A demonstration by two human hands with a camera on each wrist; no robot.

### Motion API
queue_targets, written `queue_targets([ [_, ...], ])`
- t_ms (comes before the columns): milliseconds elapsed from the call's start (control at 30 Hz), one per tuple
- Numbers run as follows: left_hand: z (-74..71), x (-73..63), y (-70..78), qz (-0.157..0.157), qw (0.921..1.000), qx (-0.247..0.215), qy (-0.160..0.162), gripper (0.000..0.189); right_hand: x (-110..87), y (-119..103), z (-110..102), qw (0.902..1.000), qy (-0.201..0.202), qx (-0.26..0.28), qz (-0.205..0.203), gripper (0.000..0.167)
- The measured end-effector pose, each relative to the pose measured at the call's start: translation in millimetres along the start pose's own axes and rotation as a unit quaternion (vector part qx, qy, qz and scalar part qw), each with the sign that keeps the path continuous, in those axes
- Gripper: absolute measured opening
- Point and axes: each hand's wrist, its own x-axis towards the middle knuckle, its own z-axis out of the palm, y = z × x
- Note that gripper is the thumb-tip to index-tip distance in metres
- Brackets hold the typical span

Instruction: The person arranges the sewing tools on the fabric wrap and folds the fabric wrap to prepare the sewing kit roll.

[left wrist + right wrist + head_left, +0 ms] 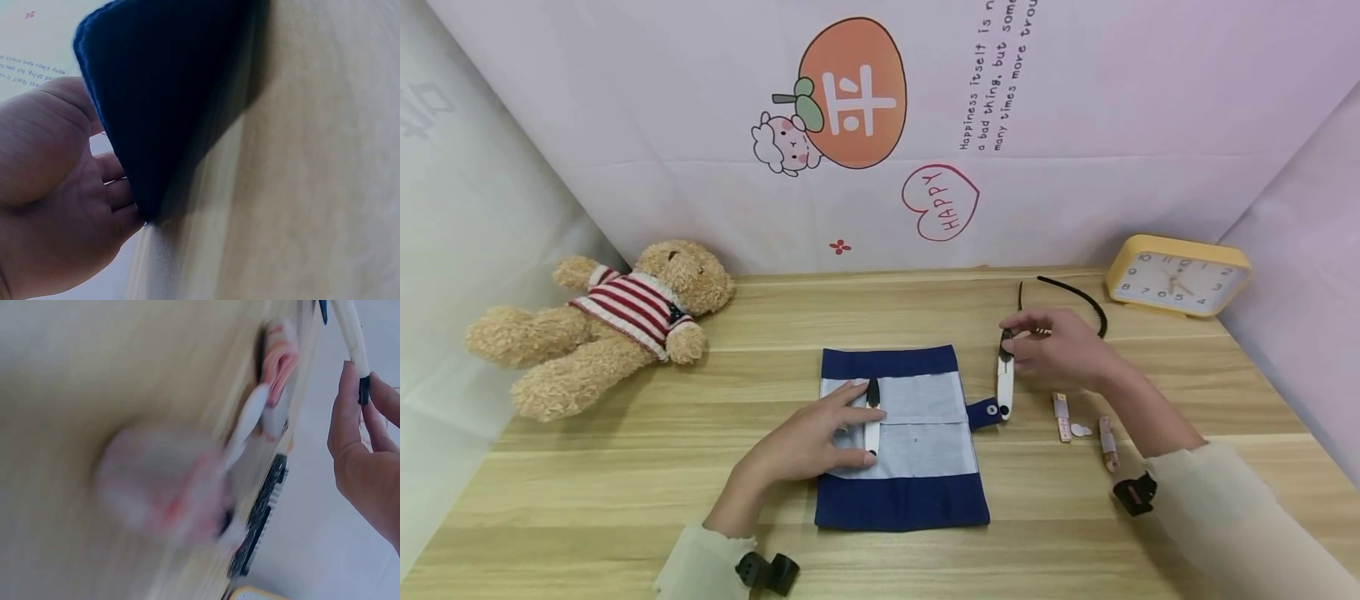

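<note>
A navy cloth pouch (902, 504) with a pale inner panel lies unfolded on the table, its snap strap (981, 412) out to the right. On its left part, a slim white tool (872, 433) with a black end lies lengthwise between the thumb and fingertips of my left hand (805, 433). In the left wrist view, the pouch's dark cloth (162, 94) covers part of that hand. My right hand (1060, 346) pinches the black end of a second white tool (1006, 379). Its lower end overlaps the strap's tip in the head view.
Folded pink strips (1062, 417) and small white discs (1081, 430) lie right of the pouch. A black toothed headband (1086, 300) and a yellow clock (1180, 275) are behind the right hand. A teddy bear (625, 317) lies at the left, near the back wall.
</note>
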Motion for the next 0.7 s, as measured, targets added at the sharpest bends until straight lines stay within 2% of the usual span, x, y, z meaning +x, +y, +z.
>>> queue_targets([
  [367, 1.0, -0.8, -1.1, -0.005, 1.0, 0.001, 0.001, 0.052, 19.1, -15.3, 19.3, 0.9976, 0.008, 0.068, -0.001, 0.045],
  [567, 1.3, -0.5, -1.0, -0.004, 1.0, 0.0, 0.004, 0.053, 32.2, -21.6, 31.1, 0.9928, 0.028, 0.115, -0.019, 0.043],
  [700, 1.3, 0.1, -0.5, -0.005, 1.0, -0.001, 0.005, 0.053, 38.4, -24.4, 41.9, 0.9889, 0.024, 0.146, -0.02, 0.044],
])
